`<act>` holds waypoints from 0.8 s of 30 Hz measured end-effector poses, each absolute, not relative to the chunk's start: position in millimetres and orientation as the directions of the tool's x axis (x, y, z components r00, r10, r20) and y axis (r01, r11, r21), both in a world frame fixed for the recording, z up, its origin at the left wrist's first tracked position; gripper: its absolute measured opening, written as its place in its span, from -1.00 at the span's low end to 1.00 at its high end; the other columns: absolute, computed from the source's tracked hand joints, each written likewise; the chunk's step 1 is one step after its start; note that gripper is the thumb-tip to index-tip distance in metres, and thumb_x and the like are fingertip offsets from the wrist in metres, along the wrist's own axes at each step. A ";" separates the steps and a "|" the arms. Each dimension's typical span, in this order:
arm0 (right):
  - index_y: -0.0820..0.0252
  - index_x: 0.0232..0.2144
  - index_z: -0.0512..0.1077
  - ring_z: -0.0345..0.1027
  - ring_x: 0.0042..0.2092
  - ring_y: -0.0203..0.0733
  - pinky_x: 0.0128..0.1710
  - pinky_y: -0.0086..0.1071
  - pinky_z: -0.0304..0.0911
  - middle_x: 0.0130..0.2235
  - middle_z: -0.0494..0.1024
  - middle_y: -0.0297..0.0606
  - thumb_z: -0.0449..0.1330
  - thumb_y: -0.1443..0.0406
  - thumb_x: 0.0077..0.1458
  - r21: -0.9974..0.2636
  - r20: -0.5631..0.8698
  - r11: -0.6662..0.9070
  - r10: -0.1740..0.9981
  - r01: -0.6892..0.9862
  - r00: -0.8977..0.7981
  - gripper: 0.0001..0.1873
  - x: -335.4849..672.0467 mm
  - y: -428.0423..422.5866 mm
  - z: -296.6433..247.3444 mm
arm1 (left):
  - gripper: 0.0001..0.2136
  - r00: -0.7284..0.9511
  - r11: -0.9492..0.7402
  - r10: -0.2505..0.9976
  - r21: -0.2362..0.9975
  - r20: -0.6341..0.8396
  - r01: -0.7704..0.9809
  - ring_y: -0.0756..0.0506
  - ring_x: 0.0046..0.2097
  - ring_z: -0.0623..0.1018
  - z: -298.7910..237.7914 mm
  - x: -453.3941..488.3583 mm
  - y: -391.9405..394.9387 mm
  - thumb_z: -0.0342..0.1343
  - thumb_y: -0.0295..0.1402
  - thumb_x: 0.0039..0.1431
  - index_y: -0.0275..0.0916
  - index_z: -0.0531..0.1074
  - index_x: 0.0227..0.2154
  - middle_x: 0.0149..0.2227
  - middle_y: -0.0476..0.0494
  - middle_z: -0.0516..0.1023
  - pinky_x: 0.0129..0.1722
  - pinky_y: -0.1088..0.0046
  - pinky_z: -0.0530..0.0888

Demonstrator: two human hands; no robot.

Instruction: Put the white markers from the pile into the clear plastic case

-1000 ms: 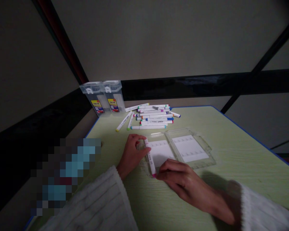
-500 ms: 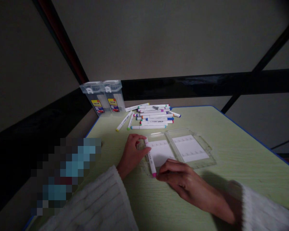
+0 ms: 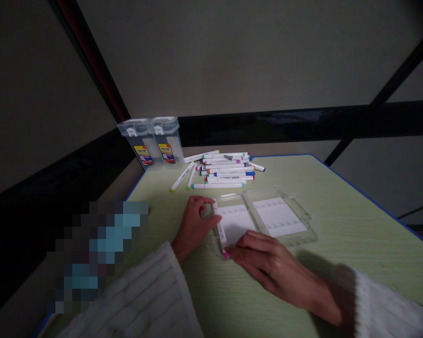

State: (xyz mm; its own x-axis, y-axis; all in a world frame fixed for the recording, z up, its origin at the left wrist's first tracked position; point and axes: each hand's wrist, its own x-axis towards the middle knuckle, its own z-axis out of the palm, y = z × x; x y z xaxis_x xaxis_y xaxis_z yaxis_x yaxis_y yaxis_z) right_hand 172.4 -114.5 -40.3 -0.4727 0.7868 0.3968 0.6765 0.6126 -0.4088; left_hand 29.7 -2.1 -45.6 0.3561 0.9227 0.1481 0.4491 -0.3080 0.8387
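White marker (image 3: pixel 222 234) lies along the left side of the open clear case (image 3: pixel 231 199). Probably light, stiff, smooth, apt to roll; best held near both ends. Left hand (image 3: pixel 194 226) pinches its far part; right hand (image 3: pixel 268 260) has fingers bunched at the pink end, grip unclear. Loose markers (image 3: pixel 229 168) lie beyond on the tabletop (image 3: pixel 345 206).

Not much legible on my feed, tbh. The two lidded plastic boxes (image 3: pixel 164 137) at the far left corner of the table (image 3: pixel 341 211) each have a yellow-topped label (image 3: pixel 167 152). Best I can make out is something like "marker", but it's too small for me to swear to. There's dark print on some pens (image 3: pixel 218 186) near the far edge and on the pink-ended pen (image 3: pixel 221 234), all unreadable from here.
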 end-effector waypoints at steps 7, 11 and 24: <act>0.22 -0.27 0.42 0.18 -0.30 -0.21 -0.35 -0.35 0.15 -0.37 0.33 -0.22 -0.07 0.32 0.16 -0.421 0.289 0.507 0.861 0.752 -0.419 -0.73 170.3 -114.2 -42.3 | -0.72 0.358 -0.324 0.919 0.832 0.165 0.450 -0.01 -0.26 0.33 -46.6 29.3 -2.0 0.16 -0.56 -0.26 -0.27 0.38 -0.36 -0.26 -0.07 0.27 -0.20 0.43 0.31; 0.20 -0.22 0.41 0.17 -0.30 -0.22 -0.35 -0.36 0.12 -0.37 0.32 -0.23 -0.07 0.33 0.16 -0.422 0.263 0.485 0.874 0.766 -0.409 -0.73 169.5 -114.0 -41.8 | -0.70 0.357 -0.329 0.919 0.829 0.170 0.452 -0.01 -0.28 0.32 -47.1 29.0 -2.2 0.16 -0.56 -0.27 -0.28 0.38 -0.35 -0.27 -0.06 0.27 -0.22 0.44 0.31; 0.20 -0.27 0.40 0.21 -0.36 -0.26 -0.41 -0.41 0.12 -0.40 0.32 -0.27 -0.06 0.37 0.15 -0.351 0.239 0.500 0.865 0.792 -0.441 -0.77 169.1 -115.8 -42.3 | -0.71 0.339 -0.304 0.928 0.846 0.158 0.437 0.00 -0.28 0.33 -44.6 29.3 -2.8 0.15 -0.57 -0.29 -0.25 0.38 -0.38 -0.28 -0.04 0.28 -0.22 0.43 0.32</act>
